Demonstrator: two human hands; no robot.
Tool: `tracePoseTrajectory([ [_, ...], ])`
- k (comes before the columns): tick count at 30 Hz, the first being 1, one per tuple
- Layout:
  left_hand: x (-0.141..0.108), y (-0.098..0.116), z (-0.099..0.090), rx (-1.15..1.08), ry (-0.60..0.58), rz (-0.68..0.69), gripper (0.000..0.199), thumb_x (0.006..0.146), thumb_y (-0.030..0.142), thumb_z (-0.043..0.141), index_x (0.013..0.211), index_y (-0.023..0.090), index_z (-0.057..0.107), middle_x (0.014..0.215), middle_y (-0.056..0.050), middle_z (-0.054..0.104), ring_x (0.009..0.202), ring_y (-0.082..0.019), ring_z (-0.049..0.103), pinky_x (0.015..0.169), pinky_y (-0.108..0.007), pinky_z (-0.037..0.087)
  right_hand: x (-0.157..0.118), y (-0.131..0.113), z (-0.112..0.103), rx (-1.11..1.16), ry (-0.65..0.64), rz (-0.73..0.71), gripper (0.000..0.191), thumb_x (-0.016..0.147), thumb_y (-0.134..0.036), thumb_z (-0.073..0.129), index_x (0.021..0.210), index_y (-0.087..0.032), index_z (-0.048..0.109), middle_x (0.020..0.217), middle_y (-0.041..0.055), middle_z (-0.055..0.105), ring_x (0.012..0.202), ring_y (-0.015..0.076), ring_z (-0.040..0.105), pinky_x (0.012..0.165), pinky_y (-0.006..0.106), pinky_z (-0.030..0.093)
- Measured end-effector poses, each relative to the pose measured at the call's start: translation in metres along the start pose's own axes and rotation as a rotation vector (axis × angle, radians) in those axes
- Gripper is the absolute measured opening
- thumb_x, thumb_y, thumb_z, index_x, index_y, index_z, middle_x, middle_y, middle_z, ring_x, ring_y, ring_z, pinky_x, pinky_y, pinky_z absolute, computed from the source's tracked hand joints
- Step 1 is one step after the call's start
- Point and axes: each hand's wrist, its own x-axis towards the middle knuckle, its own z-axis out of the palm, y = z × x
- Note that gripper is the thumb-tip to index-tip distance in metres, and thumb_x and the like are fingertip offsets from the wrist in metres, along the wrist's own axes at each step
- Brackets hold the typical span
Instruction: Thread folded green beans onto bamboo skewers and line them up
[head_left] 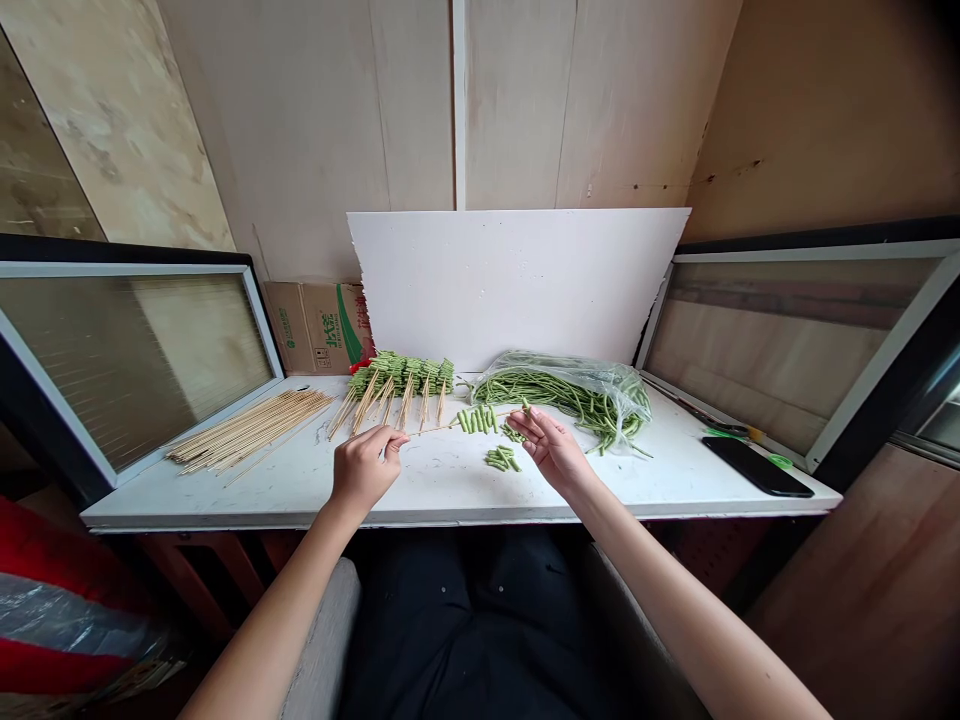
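A thin, pale wooden skewer [435, 429] was held roughly level above the white tabletop [442, 508], between the two hands. Its left end was pinched between the thumb and curled fingers of the left hand [367, 466]. A short green bean piece [526, 406] was pinched in the fingertips of the right hand [555, 450], by the skewer's other end; whether it had been pierced could not be told. Several cut green bean lengths [478, 419] were threaded side by side between the hands. A small heap of loose green bean pieces [502, 458] was left near the right hand (within easy knocking range of the wrist). The piece could be split if it were pierced off-centre, a fingertip could be pricked if the point were pushed through too hard, and the thin stick could be bent or snapped if it were forced sideways.
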Motion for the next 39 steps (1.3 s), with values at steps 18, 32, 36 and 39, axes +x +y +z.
tracePoseTrajectory([
  [18, -0.004, 0.001, 0.004, 0.025, -0.01, 0.012, 0.02, 0.094, 0.013, 0.064, 0.079, 0.023, 0.073, 0.086, 0.001, 0.083, 0.072, -0.017, 0.075, 0.063, -0.026, 0.046, 0.002, 0.007, -0.002, -0.017, 0.097, -0.069, 0.032, 0.072, -0.046, 0.094, 0.092, -0.024, 0.082, 0.103, 0.0088, 0.084, 0.118, 0.0287, 0.075, 0.063, 0.024, 0.051],
  [32, -0.006, 0.005, 0.005, 0.04, -0.016, -0.011, 0.022, 0.093, 0.012, 0.062, 0.078, 0.024, 0.074, 0.086, 0.001, 0.083, 0.075, -0.019, 0.077, 0.062, -0.027, 0.047, -0.002, 0.007, 0.003, -0.07, 0.152, -0.131, 0.034, 0.071, -0.048, 0.094, 0.091, -0.023, 0.081, 0.106, 0.0117, 0.083, 0.12, 0.0323, 0.073, 0.07, 0.03, 0.051],
  [36, -0.007, 0.005, 0.005, 0.047, -0.005, -0.011, 0.023, 0.092, 0.01, 0.061, 0.078, 0.024, 0.074, 0.086, 0.001, 0.083, 0.075, -0.019, 0.077, 0.062, -0.028, 0.046, -0.004, 0.008, 0.005, -0.094, 0.15, -0.152, 0.037, 0.07, -0.05, 0.093, 0.091, -0.022, 0.08, 0.108, 0.0126, 0.083, 0.122, 0.0344, 0.073, 0.069, 0.031, 0.052],
  [39, -0.008, 0.007, 0.007, 0.047, 0.018, 0.01, 0.023, 0.092, 0.009, 0.062, 0.078, 0.023, 0.073, 0.084, 0.001, 0.083, 0.073, -0.019, 0.076, 0.061, -0.028, 0.045, -0.007, 0.016, 0.008, -0.107, 0.152, -0.15, 0.038, 0.068, -0.051, 0.095, 0.087, -0.022, 0.08, 0.105, 0.0128, 0.083, 0.118, 0.0343, 0.074, 0.067, 0.031, 0.053],
])
